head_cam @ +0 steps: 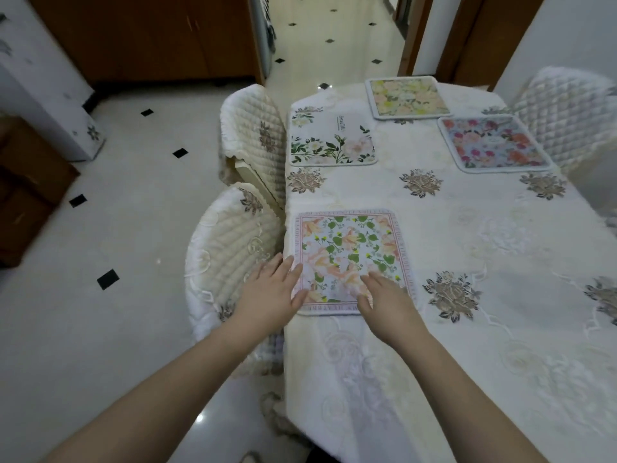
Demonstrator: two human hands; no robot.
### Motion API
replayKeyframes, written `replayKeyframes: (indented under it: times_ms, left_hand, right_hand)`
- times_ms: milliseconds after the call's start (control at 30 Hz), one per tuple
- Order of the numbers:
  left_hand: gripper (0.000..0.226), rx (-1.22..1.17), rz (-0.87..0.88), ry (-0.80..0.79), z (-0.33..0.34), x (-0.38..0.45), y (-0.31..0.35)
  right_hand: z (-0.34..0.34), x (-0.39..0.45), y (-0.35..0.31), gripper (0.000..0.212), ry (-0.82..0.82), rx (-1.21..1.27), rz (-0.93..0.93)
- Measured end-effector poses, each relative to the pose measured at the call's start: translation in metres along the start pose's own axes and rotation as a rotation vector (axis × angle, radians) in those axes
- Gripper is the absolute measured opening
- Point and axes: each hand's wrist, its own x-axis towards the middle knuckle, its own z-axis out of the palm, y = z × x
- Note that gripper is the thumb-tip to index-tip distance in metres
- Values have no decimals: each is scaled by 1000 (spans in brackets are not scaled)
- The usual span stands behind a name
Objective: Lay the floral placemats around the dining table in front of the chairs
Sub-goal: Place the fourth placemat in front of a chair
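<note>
Several floral placemats lie on the dining table (450,228), which has a cream embroidered cloth. The nearest placemat (350,248), with green leaves and peach flowers, lies flat by the left edge in front of the near chair (230,248). My left hand (270,289) rests with spread fingers on its near left corner. My right hand (384,295) lies flat on its near right part. A white placemat with green sprigs (330,135) lies before the far left chair (253,132). A pale yellow placemat (409,96) is at the far end. A pink and red placemat (490,143) faces the right chair (564,111).
Quilted cream covers wrap all three chairs. A wooden cabinet (143,35) stands at the back left. A white appliance (40,78) and a brown cabinet (23,188) line the left. Tiled floor (117,228) runs along the table's left side, and a hallway opens beyond the table.
</note>
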Motion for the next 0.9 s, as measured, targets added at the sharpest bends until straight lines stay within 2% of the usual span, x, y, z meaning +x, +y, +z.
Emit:
replayKeyframes:
  times_ms: [267, 433, 600, 900]
  left_hand:
    - [61, -51, -60, 114, -29, -84, -69]
    - [61, -106, -177, 118, -18, -160, -141]
    - [64, -91, -207, 148, -11, -229, -197]
    - [62, -106, -299, 132, 4, -312, -267]
  right_hand:
    - [14, -36, -101, 52, 86, -113, -116]
    - [48, -63, -201, 51, 105, -129, -196]
    - [92, -91, -279, 52, 110, -215, -280]
    - [134, -115, -360, 50, 166, -263, -422]
